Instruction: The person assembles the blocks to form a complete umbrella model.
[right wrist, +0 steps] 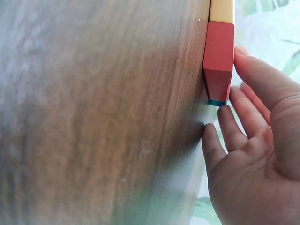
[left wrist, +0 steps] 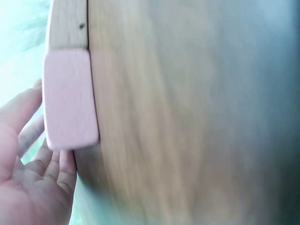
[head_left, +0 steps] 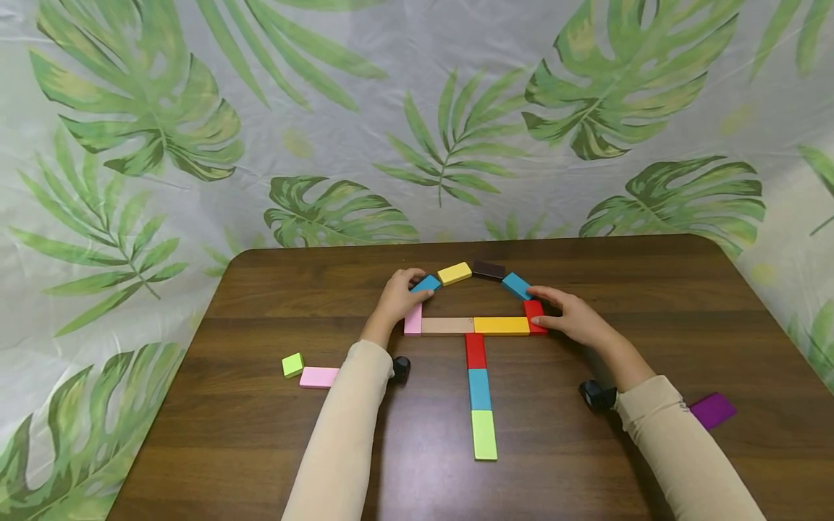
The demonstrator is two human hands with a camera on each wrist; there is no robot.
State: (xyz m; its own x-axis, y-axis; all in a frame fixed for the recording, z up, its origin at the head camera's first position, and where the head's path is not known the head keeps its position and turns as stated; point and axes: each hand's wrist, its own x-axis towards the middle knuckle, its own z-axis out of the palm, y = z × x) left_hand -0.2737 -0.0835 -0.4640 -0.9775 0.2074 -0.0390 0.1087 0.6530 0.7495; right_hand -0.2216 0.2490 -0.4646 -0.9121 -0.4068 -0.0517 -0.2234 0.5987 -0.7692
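Note:
In the head view, flat wooden blocks form a closed outline with a stem below it. My left hand is at the outline's left corner, thumb and fingers pinching a blue block above a pink block. At the right corner, my right hand has its fingers extended; the index fingertip touches near another blue block, and the thumb rests on a red block. The right wrist view shows the red block beside the thumb. In the left wrist view the pink block hides the left fingertips.
A yellow block and a dark brown block top the outline. Its base has a tan block and an orange-yellow block. Loose on the table lie a green block, a pink block and a purple block.

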